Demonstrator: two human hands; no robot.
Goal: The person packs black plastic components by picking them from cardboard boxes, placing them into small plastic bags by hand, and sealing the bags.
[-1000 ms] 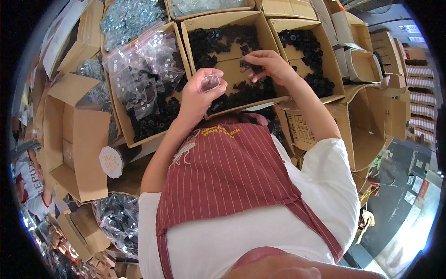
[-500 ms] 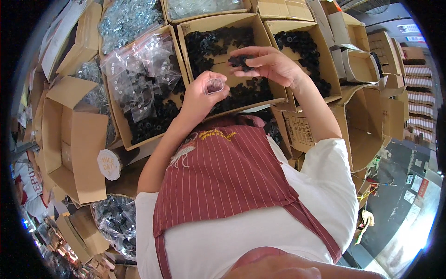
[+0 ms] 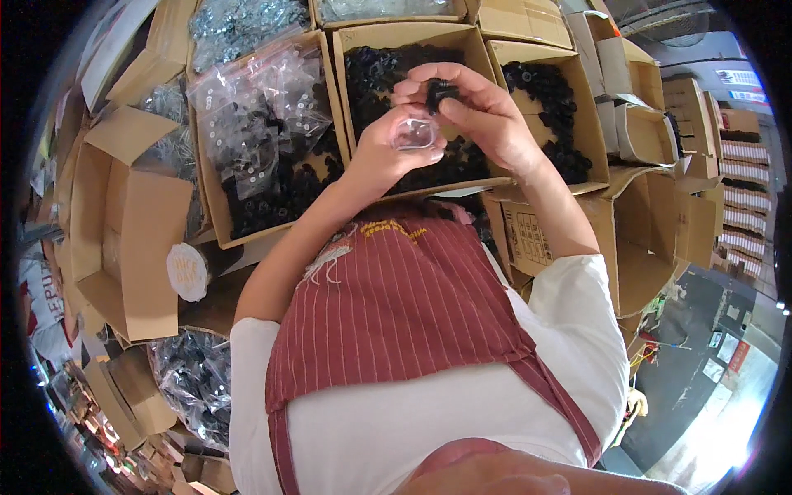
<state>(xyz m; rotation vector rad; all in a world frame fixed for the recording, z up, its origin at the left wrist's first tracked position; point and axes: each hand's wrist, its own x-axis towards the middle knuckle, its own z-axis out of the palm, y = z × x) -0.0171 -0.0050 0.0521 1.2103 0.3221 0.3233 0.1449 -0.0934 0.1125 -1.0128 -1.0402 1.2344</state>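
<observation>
Two hands meet over the middle cardboard box (image 3: 355, 91) of black parts. Right hand (image 3: 487, 111) pinches a black part (image 3: 439, 89) just above a small clear bag (image 3: 415, 134), which the left hand (image 3: 384, 153) grips. Round white tape roll (image 3: 188, 271) lower left. Both forearms raised, elbows bent.

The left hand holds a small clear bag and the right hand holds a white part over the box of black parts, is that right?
Not quite. In the head view the part in the right hand is black, not white. The left hand does hold the clear bag over the box of black parts.
</observation>
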